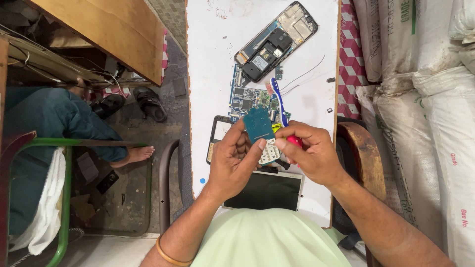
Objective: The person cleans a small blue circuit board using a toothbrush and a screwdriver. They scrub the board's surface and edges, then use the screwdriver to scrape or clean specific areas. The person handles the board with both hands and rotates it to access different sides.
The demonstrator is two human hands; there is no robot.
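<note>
Left hand (236, 157) pinches a small teal circuit board (258, 125) above the white table (210, 59); right hand (312, 153) is closed around a pink-handled tool (296, 142) touching it. Behind lie a blue toothbrush (279, 99), larger board (250, 99), phone frame (274, 39); below, a tablet (267, 190).

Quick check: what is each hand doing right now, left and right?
Left hand: closed on a small teal circuit board, held above the white table.
Right hand: closed around a pink-handled tool, thumb near the board.
</note>
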